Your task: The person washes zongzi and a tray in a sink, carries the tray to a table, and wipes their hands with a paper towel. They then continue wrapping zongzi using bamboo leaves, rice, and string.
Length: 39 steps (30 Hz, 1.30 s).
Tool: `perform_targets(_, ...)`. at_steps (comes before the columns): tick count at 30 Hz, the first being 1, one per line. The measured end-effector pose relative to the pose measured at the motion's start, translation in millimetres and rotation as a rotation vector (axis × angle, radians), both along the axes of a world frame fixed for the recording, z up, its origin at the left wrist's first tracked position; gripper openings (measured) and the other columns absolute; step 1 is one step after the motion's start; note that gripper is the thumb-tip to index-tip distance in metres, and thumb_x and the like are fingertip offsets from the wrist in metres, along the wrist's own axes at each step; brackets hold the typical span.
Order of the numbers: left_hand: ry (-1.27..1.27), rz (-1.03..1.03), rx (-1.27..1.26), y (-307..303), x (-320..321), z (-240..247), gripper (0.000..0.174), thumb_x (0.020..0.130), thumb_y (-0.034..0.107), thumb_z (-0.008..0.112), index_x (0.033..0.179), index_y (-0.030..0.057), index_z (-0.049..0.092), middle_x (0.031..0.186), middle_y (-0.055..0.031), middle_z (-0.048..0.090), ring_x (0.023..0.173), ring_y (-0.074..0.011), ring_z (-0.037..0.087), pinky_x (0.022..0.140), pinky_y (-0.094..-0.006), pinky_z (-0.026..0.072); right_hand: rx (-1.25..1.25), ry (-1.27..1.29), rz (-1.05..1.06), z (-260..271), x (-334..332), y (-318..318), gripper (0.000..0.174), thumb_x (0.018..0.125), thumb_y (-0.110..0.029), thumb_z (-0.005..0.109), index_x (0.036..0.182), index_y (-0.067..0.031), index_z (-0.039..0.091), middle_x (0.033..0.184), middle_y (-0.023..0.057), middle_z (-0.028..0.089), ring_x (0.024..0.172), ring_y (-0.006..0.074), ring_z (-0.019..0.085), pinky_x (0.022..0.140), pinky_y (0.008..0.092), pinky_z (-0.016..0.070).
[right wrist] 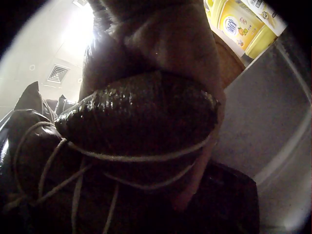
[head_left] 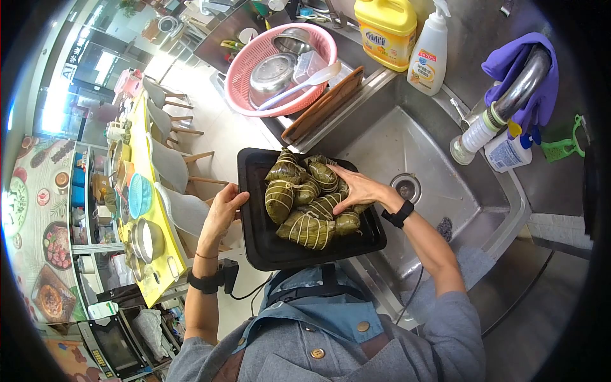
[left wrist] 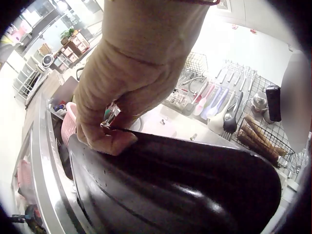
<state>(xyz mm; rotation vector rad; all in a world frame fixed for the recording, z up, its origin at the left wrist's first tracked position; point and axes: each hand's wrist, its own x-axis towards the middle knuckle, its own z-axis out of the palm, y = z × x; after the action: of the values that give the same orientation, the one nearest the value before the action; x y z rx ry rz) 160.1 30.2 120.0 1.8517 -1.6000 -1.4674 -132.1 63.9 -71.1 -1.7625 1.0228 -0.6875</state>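
A black tray is held over the left rim of the sink, close to the person's front. Heaped on it are several leaf-wrapped rice dumplings bound with pale string. The left hand grips the tray's left edge, its fingers bent over the rim in the left wrist view. At the pile's right side, the right hand spreads thumb and fingers around a rice dumpling. That dumpling sits against the palm in the dark right wrist view, and the palm partly covers it in the head view.
A metal sink with a drain lies to the right, under a faucet draped with purple gloves. Beyond the tray stand a pink basket of bowls, a wooden board, a yellow jug and a pump bottle.
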Motion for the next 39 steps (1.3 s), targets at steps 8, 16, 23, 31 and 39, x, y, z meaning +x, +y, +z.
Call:
perform_targets(8, 0.035, 0.041, 0.018, 3.1, 4.7, -1.9, 0.008, 0.089, 0.016, 0.054, 0.086, 0.0082, 0.052, 0.076, 0.0063, 0.050, 0.063, -0.0010, 0.045, 0.051, -0.0164, 0.0365, -0.011, 0.054, -0.025, 0.6, 1.7, 1.9, 0.122, 0.050, -0.060, 0.077, 0.140, -0.0050, 0.017, 0.142, 0.0240, 0.022, 0.129, 0.0364, 0.029, 0.105, 0.0391, 0.0295)
perform_targets(16, 0.162, 0.090, 0.087, -3.6, 59.4, -63.1, 0.007, 0.091, 0.020, 0.051, 0.090, 0.0134, 0.051, 0.074, 0.0068, 0.050, 0.061, -0.0010, 0.045, 0.049, -0.0162, 0.0338, 0.041, 0.476, -0.147, 63.2, 19.1, 17.0, 0.119, 0.050, -0.055, 0.078, 0.142, -0.0144, 0.015, 0.140, 0.0272, 0.023, 0.108, 0.0424, 0.050, 0.088, 0.0432, 0.0453)
perform_targets(23, 0.440, 0.133, 0.100, -14.4, 105.0, -154.1, 0.006, 0.091, 0.015, 0.049, 0.092, 0.0108, 0.052, 0.075, 0.0054, 0.050, 0.067, -0.0037, 0.042, 0.061, -0.0194, 0.0333, 0.048, 0.568, -0.444, 100.1, 63.7, 46.0, 0.113, 0.052, -0.024, 0.082, 0.142, -0.0128, 0.014, 0.139, 0.0267, 0.025, 0.103, 0.0450, 0.052, 0.086, 0.0435, 0.0462)
perform_targets(31, 0.480, 0.048, 0.004, -28.7, 119.0, -161.3, 0.008, 0.090, 0.011, 0.047, 0.093, 0.0059, 0.053, 0.085, 0.0026, 0.053, 0.080, -0.0066, 0.046, 0.076, -0.0221, 0.0364, 0.112, 0.262, -0.735, 93.1, 71.9, 100.5, 0.088, 0.061, -0.012, 0.072, 0.136, -0.0016, 0.028, 0.134, 0.0219, 0.037, 0.123, 0.0332, 0.039, 0.102, 0.0357, 0.0336)
perform_targets(39, 0.512, 0.143, -0.190, -29.0, 107.2, -175.8, 0.010, 0.086, 0.011, 0.051, 0.082, 0.0017, 0.054, 0.071, 0.0019, 0.048, 0.068, -0.0081, 0.041, 0.062, -0.0239, 0.0361, 0.133, 0.432, -1.131, 99.1, 90.2, 132.8, 0.053, 0.076, -0.023, 0.066, 0.121, 0.0005, 0.050, 0.115, 0.0179, 0.056, 0.111, 0.0281, 0.052, 0.095, 0.0346, 0.0387)
